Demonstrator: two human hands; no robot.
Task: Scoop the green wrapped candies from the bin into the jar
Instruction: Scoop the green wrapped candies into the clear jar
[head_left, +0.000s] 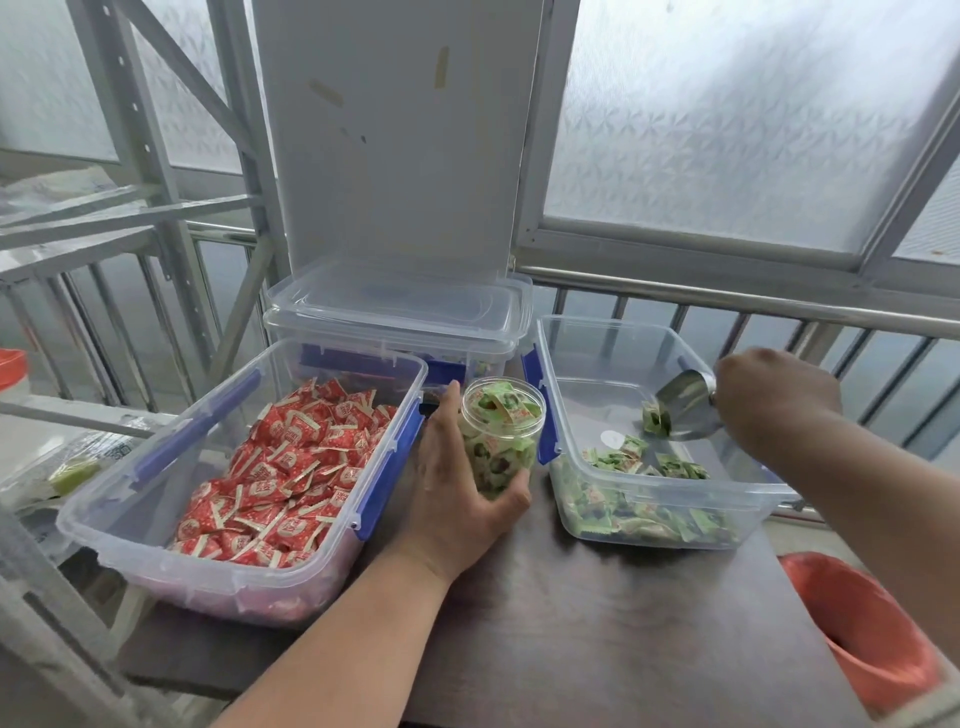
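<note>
A clear plastic jar, filled to its rim with green wrapped candies, stands on the dark table between two bins. My left hand grips the jar from the left and below. On the right is a clear bin with green wrapped candies piled along its near side. My right hand holds the handle of a metal scoop inside that bin, above the candies. One green candy lies in the scoop's mouth.
A clear bin of red wrapped candies with blue latches sits at the left. Lidded clear containers are stacked behind the jar. An orange bucket stands at the table's right corner. A metal railing runs behind.
</note>
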